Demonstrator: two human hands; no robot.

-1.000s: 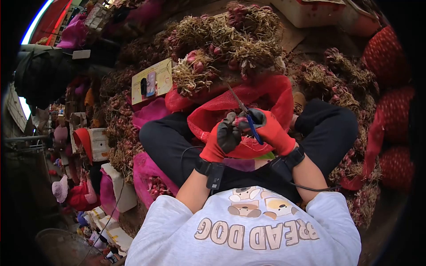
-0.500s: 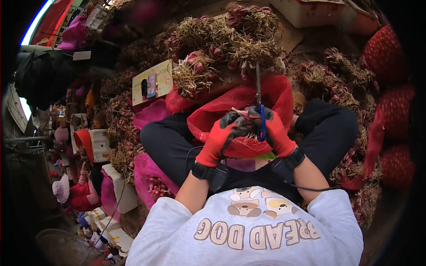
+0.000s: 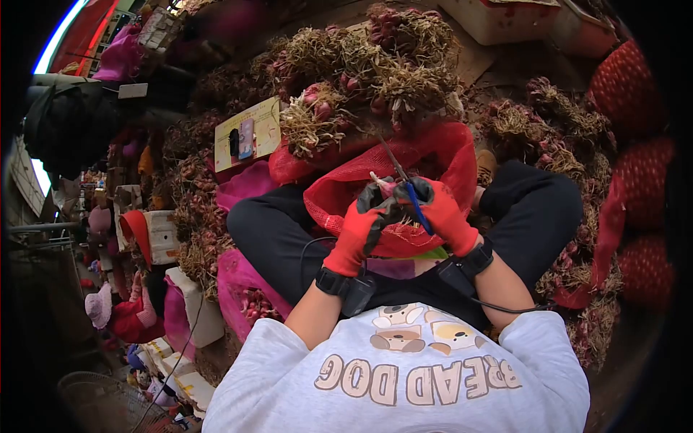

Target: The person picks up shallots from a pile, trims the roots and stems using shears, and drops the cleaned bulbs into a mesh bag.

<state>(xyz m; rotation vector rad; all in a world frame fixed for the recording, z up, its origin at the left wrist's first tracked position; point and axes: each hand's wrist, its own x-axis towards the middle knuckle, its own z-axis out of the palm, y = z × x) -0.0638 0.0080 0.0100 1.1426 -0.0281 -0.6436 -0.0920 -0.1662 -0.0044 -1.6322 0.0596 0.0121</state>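
My left hand (image 3: 366,220), in a red glove with dark grey fingers, is closed on a shallot (image 3: 388,189) whose pale dry stem sticks up past the fingertips. My right hand (image 3: 439,207), gloved alike, grips scissors with blue handles (image 3: 417,208). Their long blades point up and to the left, just beyond the shallot. Both hands are close together above an open red mesh bag (image 3: 339,184) between my crossed legs. How far the blades are apart is hard to see.
Bunches of dried shallots (image 3: 346,61) lie beyond the bag, with more to the right (image 3: 556,137). A phone (image 3: 246,138) rests on a yellow box (image 3: 267,119). At left are a pink mesh bag (image 3: 234,278) and a person in a pale hat (image 3: 99,306). Full red sacks (image 3: 628,86) stand at right.
The scissors have swung from pointing nearly straight up to leaning left. The shallot has shifted slightly left and shows more clearly between my hands.
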